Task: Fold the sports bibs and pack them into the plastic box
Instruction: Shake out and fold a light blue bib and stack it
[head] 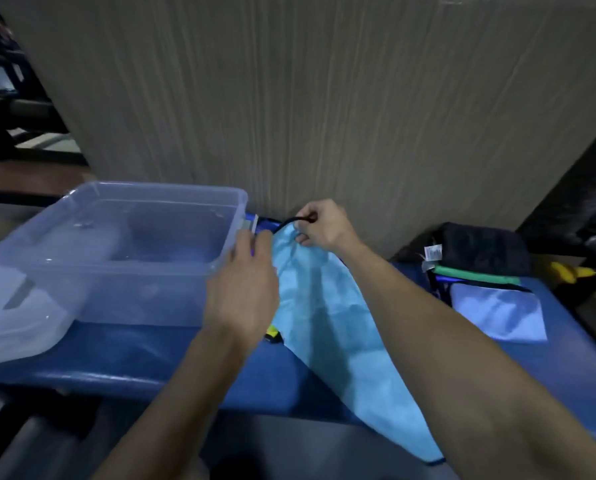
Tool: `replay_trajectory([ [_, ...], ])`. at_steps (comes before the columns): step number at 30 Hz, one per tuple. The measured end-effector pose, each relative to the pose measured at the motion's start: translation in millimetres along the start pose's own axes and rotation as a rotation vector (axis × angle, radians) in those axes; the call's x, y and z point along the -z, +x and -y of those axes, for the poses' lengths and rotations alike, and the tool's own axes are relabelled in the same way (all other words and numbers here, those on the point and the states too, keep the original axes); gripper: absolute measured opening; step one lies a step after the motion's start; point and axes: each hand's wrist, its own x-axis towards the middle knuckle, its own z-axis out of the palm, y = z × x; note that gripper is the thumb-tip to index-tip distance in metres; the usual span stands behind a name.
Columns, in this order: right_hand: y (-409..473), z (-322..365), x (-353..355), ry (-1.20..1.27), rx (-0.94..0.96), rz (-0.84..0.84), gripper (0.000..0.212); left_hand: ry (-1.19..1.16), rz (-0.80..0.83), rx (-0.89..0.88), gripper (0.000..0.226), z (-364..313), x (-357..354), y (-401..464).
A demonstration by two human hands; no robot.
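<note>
Fingers [303,233] of the right hand [324,225]: curled, pinching the black trim at the far top edge of the light blue bib [327,317]. Fingers of the left hand [242,289]: seen from the back only, lying over the bib's left top edge beside the box [116,244]; whether they gripped the cloth could not be told.

Bib: spread lengthwise on the blue counter [123,362], top end near the wall, bottom end hanging over the near edge. Top corners lay under or between the two hands; the body ran back toward the person, below both wrists.

Box: clear plastic, open, just left of the bib, apparently holding nothing; its lid [15,317] lay at its near left corner.

Stack [480,271]: other bibs, dark, green and white, on the counter to the right, well apart from the hands.

Step in hand, as judged: squaring the top edge before the first fold. Done well, both corners would be held level and taut, the trim untwisted, and the hanging end drawn up onto the counter so the fold falls even.
</note>
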Motion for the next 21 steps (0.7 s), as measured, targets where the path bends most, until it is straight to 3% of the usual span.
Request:
replay_trajectory([
  [2,8,-4,-17,-0.071,0.029,0.024,0.011,-0.060,-0.068,-0.145,0.038,-11,-8,-13],
  [3,12,-6,-24,-0.099,0.032,0.048,0.013,-0.145,-0.005,-0.199,0.031,-16,-16,-16],
  [6,21,-16,-35,-0.150,0.041,0.120,0.010,-0.171,0.393,-0.301,0.032,-17,-55,-19],
  [9,16,-23,-31,-0.229,0.084,0.237,0.052,0.022,0.600,-0.456,0.058,-9,-87,-24],
  [11,10,-29,-27,-0.218,0.127,0.260,0.064,0.091,0.585,-0.499,0.061,-11,-97,-27],
  [14,-3,-41,-21,-0.173,0.158,0.294,0.062,-0.029,0.493,-0.607,0.052,-32,-104,-33],
  [16,-20,-47,-14,-0.155,0.177,0.326,0.058,-0.053,0.577,-0.644,0.050,-49,-109,-40],
  [21,-89,-74,20,-0.141,0.246,0.166,0.033,0.076,0.683,-0.518,0.059,-77,-110,-40],
])
